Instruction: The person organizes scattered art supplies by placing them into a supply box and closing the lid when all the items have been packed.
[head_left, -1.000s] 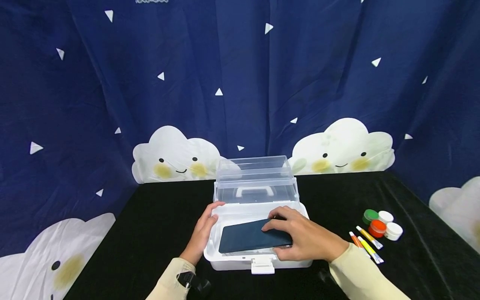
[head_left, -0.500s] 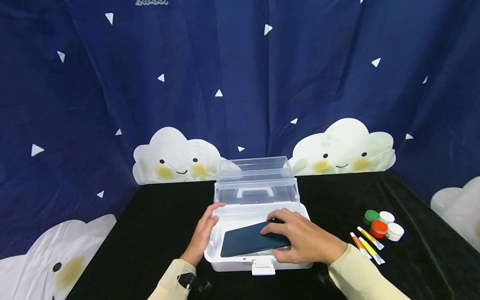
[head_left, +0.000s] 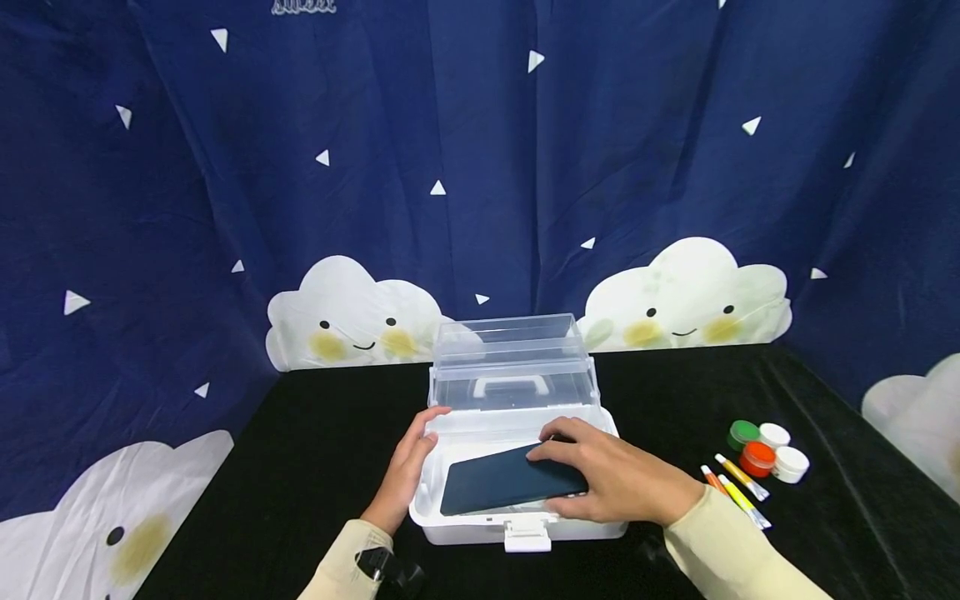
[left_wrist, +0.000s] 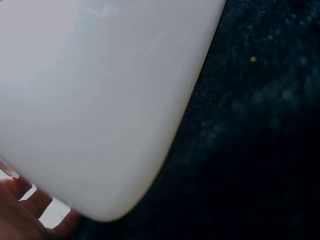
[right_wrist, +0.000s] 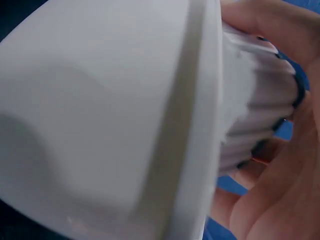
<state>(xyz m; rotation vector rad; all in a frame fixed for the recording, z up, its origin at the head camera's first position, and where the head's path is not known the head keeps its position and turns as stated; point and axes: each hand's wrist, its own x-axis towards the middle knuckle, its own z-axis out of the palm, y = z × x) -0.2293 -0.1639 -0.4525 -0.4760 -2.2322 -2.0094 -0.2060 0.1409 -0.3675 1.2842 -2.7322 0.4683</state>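
A white storage box (head_left: 457, 530) with its clear lid (head_left: 517, 367) raised stands on the black cloth. Inside it a flat, dark teal rectangular case (head_left: 487, 481) lies at a slant. My right hand (head_left: 611, 471) grips the right end of this case, its thumb at the near side and its fingers over the top and far side. In the right wrist view, a ridged white part (right_wrist: 265, 95) with dark edges shows between thumb and fingers, behind the box wall. On the box's left rim my left hand (head_left: 401, 475) holds, thumb and index finger over the edge.
To the right stand several small paint jars (head_left: 757, 458), with green, red and white lids. Nearer lie paint tubes (head_left: 742, 500) in orange and yellow. A blue curtain (head_left: 480, 167) with clouds hangs behind the black-covered table (head_left: 322, 450). A latch (head_left: 527, 533) juts from the box front.
The teal case has settled slightly lower and nearer in the box. My right hand has shifted a little to the right along it, while my left hand stays on the rim.
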